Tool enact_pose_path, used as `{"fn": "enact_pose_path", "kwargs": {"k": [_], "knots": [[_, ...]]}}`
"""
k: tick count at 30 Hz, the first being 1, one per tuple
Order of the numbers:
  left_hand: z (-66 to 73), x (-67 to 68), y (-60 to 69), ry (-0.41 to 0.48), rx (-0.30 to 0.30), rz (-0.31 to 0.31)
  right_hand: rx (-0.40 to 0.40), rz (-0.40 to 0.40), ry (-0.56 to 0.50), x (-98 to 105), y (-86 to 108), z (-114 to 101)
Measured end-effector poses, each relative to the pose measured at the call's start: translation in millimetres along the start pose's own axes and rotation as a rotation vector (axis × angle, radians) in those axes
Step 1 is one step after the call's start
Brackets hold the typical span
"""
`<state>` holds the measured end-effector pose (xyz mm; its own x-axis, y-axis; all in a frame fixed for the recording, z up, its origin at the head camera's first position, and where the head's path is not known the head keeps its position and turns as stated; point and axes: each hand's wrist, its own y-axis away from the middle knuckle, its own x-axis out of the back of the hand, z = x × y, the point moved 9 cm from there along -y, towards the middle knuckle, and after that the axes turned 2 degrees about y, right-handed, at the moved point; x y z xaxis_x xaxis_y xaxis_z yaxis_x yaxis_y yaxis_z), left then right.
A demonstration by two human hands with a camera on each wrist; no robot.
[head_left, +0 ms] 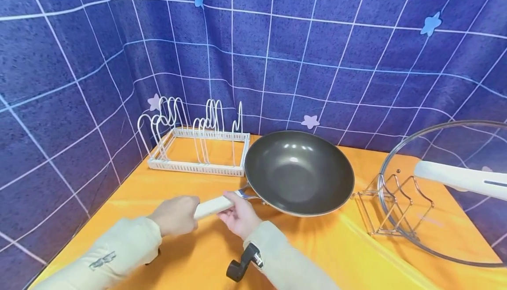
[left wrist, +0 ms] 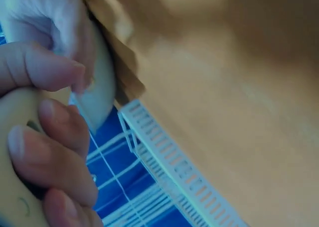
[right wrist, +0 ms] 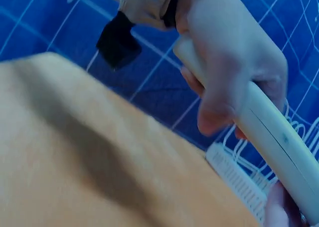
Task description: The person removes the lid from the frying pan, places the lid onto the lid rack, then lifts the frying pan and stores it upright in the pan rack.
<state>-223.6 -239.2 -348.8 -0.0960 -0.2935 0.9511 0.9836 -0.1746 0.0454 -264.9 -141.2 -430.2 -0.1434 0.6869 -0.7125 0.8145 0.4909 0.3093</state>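
A wok point(head_left: 295, 178) with a dark grey inside and a long cream handle point(head_left: 214, 207) is in the middle of the head view, its open side tilted toward me. My left hand point(head_left: 177, 215) grips the end of that handle. Closer to the pan, my right hand point(head_left: 240, 217) holds the handle with the thumb on top and fingers beneath. The left wrist view shows curled left fingers point(left wrist: 55, 162) round the handle. In the right wrist view, the handle point(right wrist: 279, 137) runs between both hands. Whether the wok's base touches the table cannot be told.
Left of the wok stands a white rack point(head_left: 198, 167) with upright wire loops. On the right, a glass lid point(head_left: 455, 237) with a white handle point(head_left: 463, 179) leans in a small metal wire rack point(head_left: 390, 230). A blue gridded curtain point(head_left: 301, 61) hangs behind the orange table point(head_left: 317, 246).
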Motion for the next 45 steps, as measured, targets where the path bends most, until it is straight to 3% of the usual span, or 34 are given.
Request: {"fn": "enact_pose_path", "kwargs": {"k": [2,7,12,18,25,30,38,42,45], "knots": [[4.3,1.6,-0.6,0.014,-0.001,0.002,-0.008,0.001,-0.062,-3.3,-0.9,-1.9],[12.2,4.4,0.5,-0.005,0.008,0.037,-0.052,0.031,-0.081,0.1,-1.2,-4.0],[20.5,2.1,3.8,-0.021,0.010,0.066,-0.096,0.038,-0.042,7.2,2.4,-6.7],[24.5,-12.5,-0.3,0.082,0.036,0.060,-0.086,0.052,-0.029,17.2,7.0,-13.6],[31.7,-35.1,-1.1,0.201,0.072,0.048,-0.011,0.096,0.172,36.9,8.9,-26.7],[39.2,-39.8,-2.6,0.252,0.045,0.097,0.047,0.063,0.338,39.7,13.5,-43.4],[54.7,-48.8,-10.9,0.398,0.019,0.175,0.124,0.069,0.482,42.5,22.0,-73.3],[64.3,-63.5,-16.9,0.528,-0.010,0.139,0.152,0.084,0.568,46.6,27.7,-85.2],[76.5,-76.3,-21.5,0.678,-0.058,0.054,0.178,0.072,0.621,47.5,33.5,-94.5]]}}
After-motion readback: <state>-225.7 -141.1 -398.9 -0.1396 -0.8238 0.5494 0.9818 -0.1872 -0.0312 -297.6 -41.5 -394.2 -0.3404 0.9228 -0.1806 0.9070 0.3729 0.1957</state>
